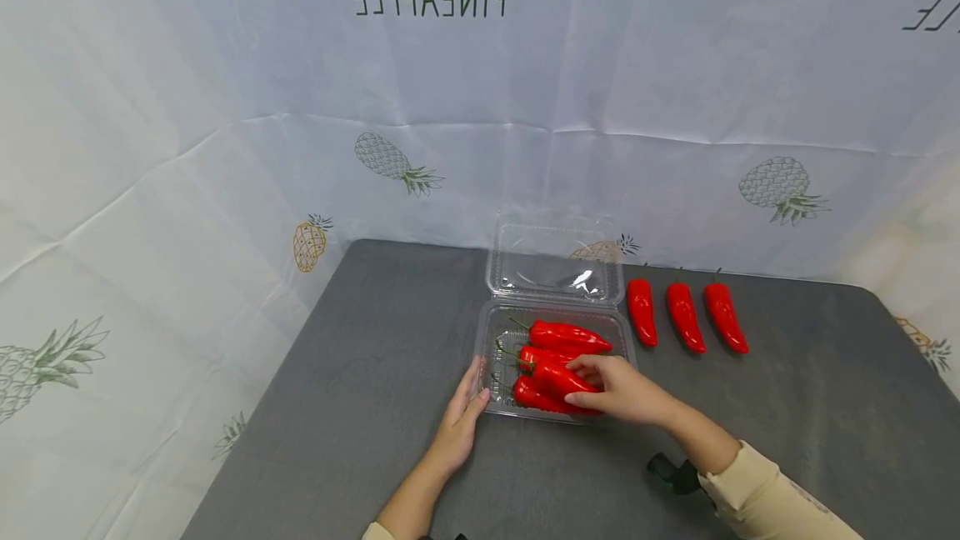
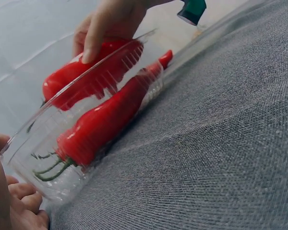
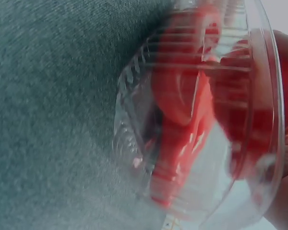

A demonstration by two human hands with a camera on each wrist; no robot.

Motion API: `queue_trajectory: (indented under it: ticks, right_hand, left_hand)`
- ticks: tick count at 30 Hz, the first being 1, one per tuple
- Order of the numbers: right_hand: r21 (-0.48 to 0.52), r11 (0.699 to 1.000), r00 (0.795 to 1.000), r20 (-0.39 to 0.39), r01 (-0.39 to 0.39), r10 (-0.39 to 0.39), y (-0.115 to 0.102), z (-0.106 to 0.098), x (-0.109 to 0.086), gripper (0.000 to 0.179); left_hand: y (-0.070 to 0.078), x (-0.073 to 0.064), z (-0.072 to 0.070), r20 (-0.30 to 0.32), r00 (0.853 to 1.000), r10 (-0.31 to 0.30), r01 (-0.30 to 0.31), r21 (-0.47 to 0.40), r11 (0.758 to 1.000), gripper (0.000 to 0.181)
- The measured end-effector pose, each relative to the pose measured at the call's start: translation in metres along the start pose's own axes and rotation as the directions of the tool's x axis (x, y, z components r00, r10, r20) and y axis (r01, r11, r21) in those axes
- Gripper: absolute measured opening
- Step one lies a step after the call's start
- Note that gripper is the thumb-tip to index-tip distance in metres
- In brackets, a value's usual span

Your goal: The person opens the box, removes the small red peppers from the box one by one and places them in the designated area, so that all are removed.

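A clear plastic clamshell container [image 1: 489,315] lies on the table with its lid [image 1: 555,261] folded back. Several glossy red peppers with green stems are in its base, among them one along the back [image 1: 566,336] and one at the front [image 1: 531,394]. My right hand [image 1: 626,390] holds another red pepper [image 1: 553,375] between thumb and fingers, above the front one; the left wrist view has this pepper [image 2: 69,79] at rim height. On the container's left side, my left hand [image 1: 455,427] grips the rim and wall. The right wrist view is blurred.
Three red peppers stand in a row right of the container: a left one [image 1: 641,312], a middle one [image 1: 685,317] and a right one [image 1: 725,317]. A pineapple-print curtain [image 1: 450,73] hangs behind the grey table [image 1: 360,357]. A dark green strap [image 1: 671,473] is beneath my right forearm.
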State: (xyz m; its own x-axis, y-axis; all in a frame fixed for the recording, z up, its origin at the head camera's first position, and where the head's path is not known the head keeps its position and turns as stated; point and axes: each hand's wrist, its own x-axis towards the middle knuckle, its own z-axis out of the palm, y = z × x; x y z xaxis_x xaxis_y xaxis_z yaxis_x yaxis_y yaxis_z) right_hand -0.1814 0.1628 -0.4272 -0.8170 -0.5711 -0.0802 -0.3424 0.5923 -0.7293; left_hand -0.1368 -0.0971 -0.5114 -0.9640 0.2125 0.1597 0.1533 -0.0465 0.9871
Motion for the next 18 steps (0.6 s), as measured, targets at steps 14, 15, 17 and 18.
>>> queue_trajectory:
  ticks: [14,15,17,18]
  right_hand:
    - [0.329,0.935,0.991,0.022,-0.130,0.130,0.015,-0.019,-0.008,0.039]
    - [0.340,0.930,0.990,0.021,-0.138,0.139,0.015,-0.020,-0.008,0.039]
    - [0.357,0.922,0.988,0.015,-0.150,0.155,0.016,-0.023,-0.009,0.041]
    - [0.368,0.916,0.986,0.012,-0.157,0.164,0.016,-0.025,-0.010,0.043]
  left_hand:
    - [0.000,0.000,0.001,0.001,1.000,0.010,-0.010,-0.003,1.000,0.056]
    - [0.000,0.000,0.001,-0.001,1.000,0.008,-0.008,-0.003,1.000,0.056]
    - [0.000,0.000,0.001,-0.003,1.000,0.008,-0.008,-0.003,1.000,0.057]
    - [0.000,0.000,0.001,-0.004,1.000,0.010,-0.010,-0.002,1.000,0.057]
